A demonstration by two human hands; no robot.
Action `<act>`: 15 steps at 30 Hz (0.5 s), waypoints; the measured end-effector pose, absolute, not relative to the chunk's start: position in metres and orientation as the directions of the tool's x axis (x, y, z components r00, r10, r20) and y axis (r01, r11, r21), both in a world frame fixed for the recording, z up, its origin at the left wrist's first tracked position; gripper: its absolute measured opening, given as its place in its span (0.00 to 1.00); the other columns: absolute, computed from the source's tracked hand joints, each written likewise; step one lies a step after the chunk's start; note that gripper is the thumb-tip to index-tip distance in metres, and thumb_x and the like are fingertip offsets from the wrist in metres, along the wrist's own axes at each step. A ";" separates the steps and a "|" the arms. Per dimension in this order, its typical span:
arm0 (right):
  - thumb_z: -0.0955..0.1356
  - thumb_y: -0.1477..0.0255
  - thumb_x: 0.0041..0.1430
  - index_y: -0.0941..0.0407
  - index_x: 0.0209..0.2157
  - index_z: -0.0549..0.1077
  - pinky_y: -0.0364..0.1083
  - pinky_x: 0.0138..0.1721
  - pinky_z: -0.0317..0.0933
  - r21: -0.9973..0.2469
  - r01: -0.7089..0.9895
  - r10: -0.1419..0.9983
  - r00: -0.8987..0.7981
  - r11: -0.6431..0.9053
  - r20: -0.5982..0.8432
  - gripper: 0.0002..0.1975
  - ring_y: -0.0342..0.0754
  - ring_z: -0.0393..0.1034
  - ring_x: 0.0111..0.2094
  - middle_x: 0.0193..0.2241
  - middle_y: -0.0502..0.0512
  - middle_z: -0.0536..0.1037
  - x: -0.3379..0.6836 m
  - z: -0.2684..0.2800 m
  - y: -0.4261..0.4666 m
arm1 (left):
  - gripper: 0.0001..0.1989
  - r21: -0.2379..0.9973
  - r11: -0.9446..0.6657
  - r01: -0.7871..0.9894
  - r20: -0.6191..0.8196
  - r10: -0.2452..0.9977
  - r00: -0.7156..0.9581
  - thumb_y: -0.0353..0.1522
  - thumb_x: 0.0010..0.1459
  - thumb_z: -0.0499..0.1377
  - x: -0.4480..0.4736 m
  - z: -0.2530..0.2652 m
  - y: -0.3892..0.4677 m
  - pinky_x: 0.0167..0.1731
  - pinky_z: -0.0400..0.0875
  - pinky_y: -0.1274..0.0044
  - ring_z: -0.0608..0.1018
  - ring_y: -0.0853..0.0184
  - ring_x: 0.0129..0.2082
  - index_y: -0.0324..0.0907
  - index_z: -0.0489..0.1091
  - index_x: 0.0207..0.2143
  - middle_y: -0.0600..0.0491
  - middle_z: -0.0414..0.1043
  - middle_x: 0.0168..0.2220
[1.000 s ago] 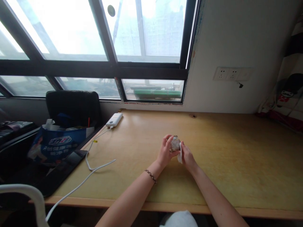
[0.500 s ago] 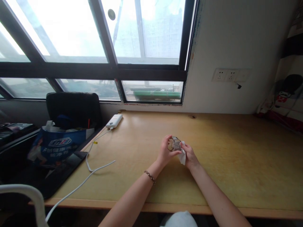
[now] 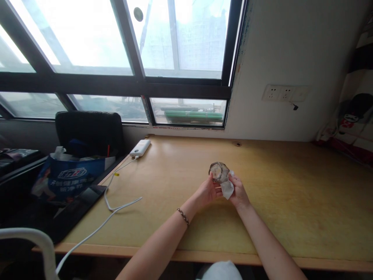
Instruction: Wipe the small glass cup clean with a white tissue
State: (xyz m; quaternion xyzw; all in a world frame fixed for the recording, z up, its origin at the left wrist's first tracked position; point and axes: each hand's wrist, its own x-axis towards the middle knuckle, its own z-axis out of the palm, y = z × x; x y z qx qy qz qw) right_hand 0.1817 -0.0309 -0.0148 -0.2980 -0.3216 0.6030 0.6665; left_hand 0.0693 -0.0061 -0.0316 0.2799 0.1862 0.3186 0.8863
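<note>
Both hands meet over the middle of the desk: left hand (image 3: 207, 191) curls around the lower side of a small glass jar (image 3: 218, 172), right hand (image 3: 239, 191) pinches a white wipe (image 3: 227, 188) against the jar's right side, fingers closed on it. I see the jar tipped, with its open mouth facing up and away from me, held clear of the wooden desk (image 3: 291, 202); I can't tell if its base touches anything but the palms. Braided bracelet (image 3: 182, 216) sits on the left wrist. Nothing stands between me and the jar; the left fingers hide its lower part. Around it: a white power bank (image 3: 140, 148) lies at the desk's far-left corner, well apart from the hands, its white cable (image 3: 116, 206) looping toward me and off the near edge. Left of the desk, a blue printed bag (image 3: 68, 179) sits stuffed with odds and ends in front of a black chair back (image 3: 89, 132). A dark flat slab (image 3: 72, 212) lies beside the cable, could be a tablet, can't confirm. White wall sockets (image 3: 285, 93) sit on the plaster wall to the right. Jar is clear, round, thick-walled, slightly cloudy; wipe is soft and crumpled; desk is smooth yellowish laminate with a dull sheen; window frame (image 3: 140, 87) is black metal.
</note>
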 end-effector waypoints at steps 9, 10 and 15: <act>0.64 0.65 0.49 0.57 0.36 0.67 0.45 0.33 0.63 -0.882 -0.444 0.983 0.156 0.154 0.093 0.13 0.47 0.69 0.31 0.31 0.53 0.74 0.176 -0.017 -0.032 | 0.17 0.617 0.494 -0.613 -0.118 0.828 0.548 0.42 0.49 0.54 0.067 -0.040 -0.004 0.34 0.67 0.75 0.73 0.68 0.30 0.36 0.64 0.34 0.48 0.69 0.33; 0.64 0.63 0.49 0.57 0.34 0.67 0.45 0.33 0.62 -0.891 -0.428 0.982 0.169 0.152 0.086 0.13 0.47 0.69 0.30 0.29 0.53 0.75 0.176 -0.018 -0.031 | 0.17 0.625 0.484 -0.613 -0.122 0.836 0.535 0.42 0.49 0.54 0.066 -0.041 -0.003 0.33 0.67 0.75 0.73 0.68 0.29 0.36 0.65 0.32 0.49 0.69 0.32; 0.64 0.62 0.49 0.58 0.33 0.70 0.49 0.38 0.61 -0.856 -0.513 0.998 0.020 0.056 0.053 0.14 0.50 0.69 0.33 0.31 0.55 0.75 0.177 -0.016 -0.029 | 0.16 0.641 0.446 -0.624 -0.147 0.870 0.470 0.41 0.47 0.56 0.065 -0.042 0.005 0.34 0.67 0.75 0.73 0.67 0.29 0.36 0.65 0.30 0.50 0.70 0.29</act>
